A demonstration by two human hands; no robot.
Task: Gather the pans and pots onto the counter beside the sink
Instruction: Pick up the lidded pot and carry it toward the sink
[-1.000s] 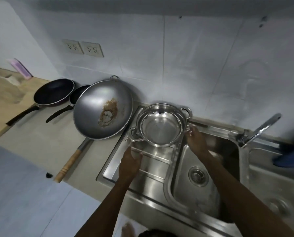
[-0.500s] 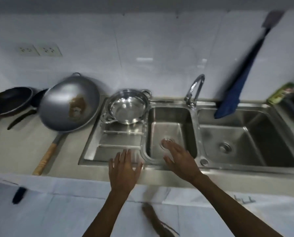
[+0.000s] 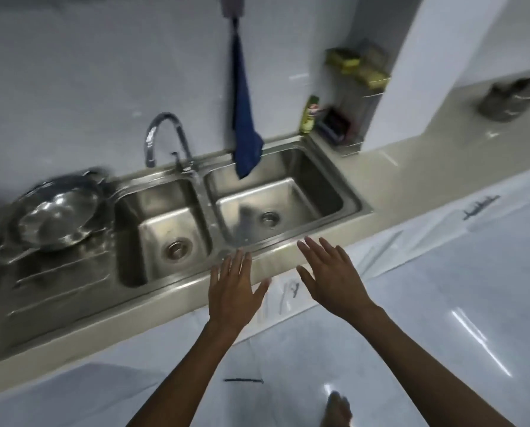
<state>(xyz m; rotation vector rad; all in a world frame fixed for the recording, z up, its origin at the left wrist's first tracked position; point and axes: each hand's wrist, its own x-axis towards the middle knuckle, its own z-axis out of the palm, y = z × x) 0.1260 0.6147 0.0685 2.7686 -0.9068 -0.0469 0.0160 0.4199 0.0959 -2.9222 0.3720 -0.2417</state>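
Observation:
A shiny steel pot [image 3: 56, 215] with two side handles rests on the ribbed drainboard [image 3: 63, 272] left of the double sink [image 3: 165, 223]. Another grey pot [image 3: 508, 98] stands far off on the counter at the upper right, blurred. My left hand [image 3: 234, 291] hovers over the counter's front edge, fingers spread, holding nothing. My right hand [image 3: 331, 277] is beside it, just in front of the right basin [image 3: 291, 192], also spread and empty. The wok and frying pans are out of the frame.
A curved tap [image 3: 165, 140] rises behind the basins. A blue cloth [image 3: 245, 134] hangs from the wall over the right basin. A green bottle [image 3: 309, 114] and a wire rack [image 3: 353, 97] with sponges stand in the corner by a white pillar [image 3: 411, 66]. Glossy floor lies below.
The view has swung right, so the wok and frying pans left the frame and the far grey pot appeared. Both hands let go of the steel pot and moved right along the counter edge.

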